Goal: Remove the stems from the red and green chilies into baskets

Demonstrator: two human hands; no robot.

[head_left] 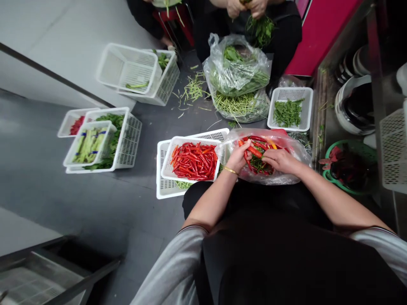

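Note:
Red chili peppers (254, 151) are in my left hand (239, 158), its fingers wrapped round them. My right hand (279, 160) pinches the green stem end of one of these peppers. Both hands are over an open clear plastic bag (297, 171) on my lap, which holds more red peppers and green stems. To the left of the bag, a white basket (167, 163) heaped with red chili peppers (195, 161) rests on a larger white basket (161, 186) with some green pieces in it.
Ahead stand plastic bags of greens (238, 80) and a small basket of leaves (288, 113). Another person's hands (246, 7) hold greens above the bags. Stacked baskets (129, 140) with vegetables stand at left. A green basin (333, 178) and metal shelving are at right. Stem scraps litter the floor.

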